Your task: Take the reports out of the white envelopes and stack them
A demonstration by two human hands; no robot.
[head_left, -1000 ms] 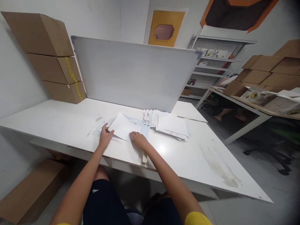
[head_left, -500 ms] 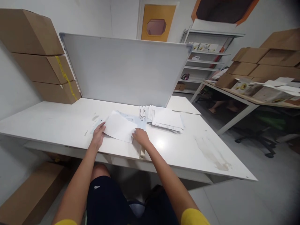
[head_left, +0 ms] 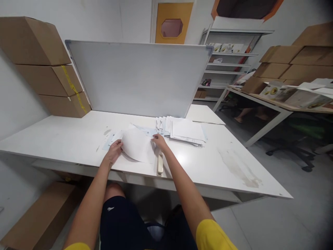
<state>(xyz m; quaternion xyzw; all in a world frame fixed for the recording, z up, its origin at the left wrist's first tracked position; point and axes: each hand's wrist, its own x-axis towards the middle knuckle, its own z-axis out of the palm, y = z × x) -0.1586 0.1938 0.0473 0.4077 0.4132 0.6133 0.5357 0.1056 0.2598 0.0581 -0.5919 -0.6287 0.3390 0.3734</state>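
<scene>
White sheet [head_left: 137, 147]: bowed, held over loose papers [head_left: 110, 139] on white table [head_left: 75, 139]. Left hand [head_left: 115, 151]: pinching sheet edge, 9 o'clock. Right hand [head_left: 158, 141]: thumb and fingertips pinching edge, 3 o'clock. From sheet: stapler [head_left: 160, 164] at 4 o'clock, paper stack [head_left: 187, 129] between 2 and 3, whiteboard [head_left: 140, 80] at 12, 3 cartons [head_left: 61, 81] at 10.

Both hands [head_left: 114, 151] [head_left: 159, 142] apart (fingers [head_left: 156, 136] curled)
</scene>
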